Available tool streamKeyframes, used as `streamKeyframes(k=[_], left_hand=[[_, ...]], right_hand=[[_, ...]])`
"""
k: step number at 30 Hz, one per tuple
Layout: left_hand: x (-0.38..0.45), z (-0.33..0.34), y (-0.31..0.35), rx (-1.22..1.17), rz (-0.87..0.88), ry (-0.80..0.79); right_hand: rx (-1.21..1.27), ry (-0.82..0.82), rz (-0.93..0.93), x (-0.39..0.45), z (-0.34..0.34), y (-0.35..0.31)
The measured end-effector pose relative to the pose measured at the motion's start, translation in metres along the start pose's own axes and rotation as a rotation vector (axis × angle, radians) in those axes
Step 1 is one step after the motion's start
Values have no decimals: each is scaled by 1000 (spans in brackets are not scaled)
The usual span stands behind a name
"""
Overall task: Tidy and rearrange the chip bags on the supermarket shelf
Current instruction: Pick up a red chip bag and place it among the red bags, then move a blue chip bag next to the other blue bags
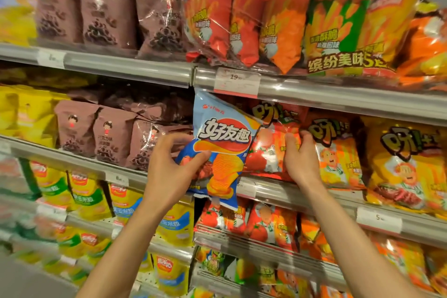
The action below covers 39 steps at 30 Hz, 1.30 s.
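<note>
- Left hand: nearest the camera. Its grip is curled round the lower left edge of a blue glossy plastic chip bag, thumb on the front face. The bag hangs tilted in front of the middle shelf rail, not yet seated.
- Right hand: fingers curled onto the side of a red glossy tomato-print chip bag standing on the same shelf, apparently parting the row.
- Procedure, as judged: hold the gap open with the right hand, square the blue bag upright, and slide it in base first; avoid squeezing the air-filled pouch.
- Readable text: blue bag reads "好友趣". Orange bags beside show "呀!". White price tag above reads "19". The upper multipack reads "缤纷美味".
</note>
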<state>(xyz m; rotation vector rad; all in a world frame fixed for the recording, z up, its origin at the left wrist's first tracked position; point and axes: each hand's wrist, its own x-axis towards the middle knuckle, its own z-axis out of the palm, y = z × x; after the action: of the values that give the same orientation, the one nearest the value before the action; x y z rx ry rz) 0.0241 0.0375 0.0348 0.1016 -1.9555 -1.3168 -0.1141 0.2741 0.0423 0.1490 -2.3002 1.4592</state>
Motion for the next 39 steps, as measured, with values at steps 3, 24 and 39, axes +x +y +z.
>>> streamKeyframes(k=[3, 24, 39], left_hand=[[-1, 0, -1, 7, -2, -17], [1, 14, -10, -119, -157, -1], [-20, 24, -3, -283, -224, -24]], right_hand=[[-27, 65, 11, -4, 15, 6], [-883, -116, -676, -7, -5, 26], [-123, -220, -365, -64, -22, 2]])
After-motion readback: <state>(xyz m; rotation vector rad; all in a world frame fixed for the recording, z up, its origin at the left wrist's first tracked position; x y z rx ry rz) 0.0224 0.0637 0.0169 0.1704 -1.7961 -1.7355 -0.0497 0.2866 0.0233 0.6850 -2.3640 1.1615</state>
